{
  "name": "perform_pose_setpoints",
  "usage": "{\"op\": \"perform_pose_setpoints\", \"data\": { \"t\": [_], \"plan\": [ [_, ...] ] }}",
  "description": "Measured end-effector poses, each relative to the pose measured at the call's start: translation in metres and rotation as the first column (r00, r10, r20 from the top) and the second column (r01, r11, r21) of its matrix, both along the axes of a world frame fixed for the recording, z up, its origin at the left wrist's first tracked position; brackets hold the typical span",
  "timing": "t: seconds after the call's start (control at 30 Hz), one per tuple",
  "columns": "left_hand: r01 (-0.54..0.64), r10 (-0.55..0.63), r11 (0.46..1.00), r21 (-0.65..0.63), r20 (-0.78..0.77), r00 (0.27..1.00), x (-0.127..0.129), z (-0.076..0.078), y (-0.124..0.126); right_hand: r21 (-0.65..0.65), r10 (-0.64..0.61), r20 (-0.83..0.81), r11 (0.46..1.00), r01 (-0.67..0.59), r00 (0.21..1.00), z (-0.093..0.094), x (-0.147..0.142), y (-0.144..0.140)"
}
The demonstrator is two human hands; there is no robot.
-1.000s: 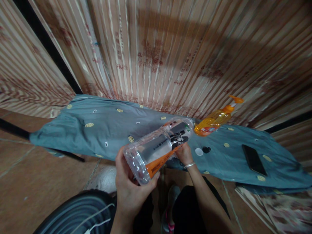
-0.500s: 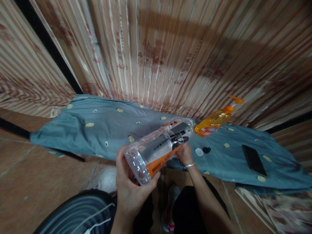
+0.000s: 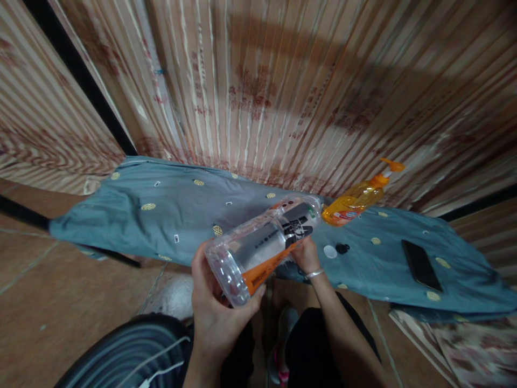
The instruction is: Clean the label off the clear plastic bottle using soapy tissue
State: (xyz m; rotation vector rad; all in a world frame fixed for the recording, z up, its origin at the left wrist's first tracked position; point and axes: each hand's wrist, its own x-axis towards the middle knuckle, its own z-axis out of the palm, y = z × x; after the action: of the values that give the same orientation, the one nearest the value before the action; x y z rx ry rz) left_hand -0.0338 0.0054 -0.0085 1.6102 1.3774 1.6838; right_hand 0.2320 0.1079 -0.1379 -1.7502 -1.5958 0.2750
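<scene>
A large clear plastic bottle [image 3: 262, 245] with a grey, black and orange label is tilted in front of me, its base toward me. My left hand [image 3: 222, 302] is wrapped around the base end. Under the far part of the bottle is my right hand [image 3: 306, 255], a silver bracelet on its wrist; its fingers are partly hidden behind the bottle. Just beyond the bottle's far end stands an orange pump bottle [image 3: 350, 203] of yellow-orange liquid. A white round cap [image 3: 330, 252] and a small black piece [image 3: 343, 248] lie right of my right hand.
A teal cloth with yellow pineapple prints [image 3: 194, 199] covers the narrow table. A black phone [image 3: 421, 265] lies at its right. Behind hangs a striped curtain [image 3: 258, 91]. A dark ribbed round object [image 3: 133, 355] with a white cable stands at lower left.
</scene>
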Motion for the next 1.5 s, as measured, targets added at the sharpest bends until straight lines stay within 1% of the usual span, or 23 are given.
{"op": "perform_pose_setpoints", "data": {
  "t": [0.07, 0.27, 0.4, 0.5, 0.6, 0.67, 0.83, 1.07, 1.17, 1.3, 1.43, 1.5],
  "plan": [
    [-0.023, 0.023, 1.000, 0.006, 0.020, 1.000, 0.001, 0.001, 0.000, -0.016, -0.008, -0.039, 1.000, 0.007, 0.999, 0.000, 0.000, 0.000],
    [-0.025, 0.025, 1.000, -0.001, 0.034, 0.999, 0.004, 0.005, 0.000, -0.052, -0.027, -0.102, 0.998, 0.022, 0.994, 0.002, -0.001, 0.000],
    [-0.090, 0.091, 0.996, -0.026, 0.081, 0.992, 0.004, 0.004, 0.001, -0.039, -0.027, -0.104, 0.999, 0.023, 0.994, 0.001, 0.000, 0.000],
    [-0.056, 0.060, 0.997, -0.061, 0.060, 0.996, 0.005, 0.005, 0.001, -0.056, -0.024, -0.093, 0.998, 0.019, 0.995, 0.000, 0.000, 0.000],
    [-0.093, 0.102, 0.992, -0.082, 0.115, 0.988, 0.007, 0.006, 0.000, -0.054, -0.028, -0.094, 0.998, 0.023, 0.995, 0.000, 0.001, 0.000],
    [-0.093, 0.104, 0.992, -0.086, 0.129, 0.986, 0.008, 0.005, -0.001, -0.049, -0.032, -0.097, 0.998, 0.028, 0.995, 0.000, 0.001, 0.000],
    [-0.112, 0.118, 0.992, -0.055, 0.133, 0.984, 0.011, 0.006, 0.000, -0.039, -0.039, -0.122, 0.999, 0.034, 0.992, 0.002, -0.001, 0.000],
    [-0.092, 0.097, 0.995, -0.040, 0.158, 0.983, 0.010, 0.013, 0.002, -0.036, -0.032, -0.139, 0.999, 0.027, 0.990, 0.004, -0.002, 0.000],
    [-0.069, 0.075, 0.996, -0.049, 0.134, 0.988, 0.009, 0.010, 0.000, -0.045, -0.047, -0.134, 0.998, 0.042, 0.990, 0.006, -0.002, 0.000],
    [-0.067, 0.076, 0.994, -0.083, 0.115, 0.990, 0.005, 0.002, -0.001, -0.052, -0.037, -0.138, 0.998, 0.030, 0.990, 0.009, -0.002, -0.001],
    [-0.016, 0.017, 0.999, -0.031, 0.017, 1.000, -0.001, -0.003, 0.000, -0.065, -0.034, -0.148, 0.998, 0.025, 0.988, 0.011, -0.002, -0.002],
    [-0.012, 0.012, 1.000, -0.016, -0.011, 1.000, -0.003, -0.004, 0.001, -0.066, -0.035, -0.157, 0.998, 0.025, 0.987, 0.010, -0.002, -0.002]
  ]
}}
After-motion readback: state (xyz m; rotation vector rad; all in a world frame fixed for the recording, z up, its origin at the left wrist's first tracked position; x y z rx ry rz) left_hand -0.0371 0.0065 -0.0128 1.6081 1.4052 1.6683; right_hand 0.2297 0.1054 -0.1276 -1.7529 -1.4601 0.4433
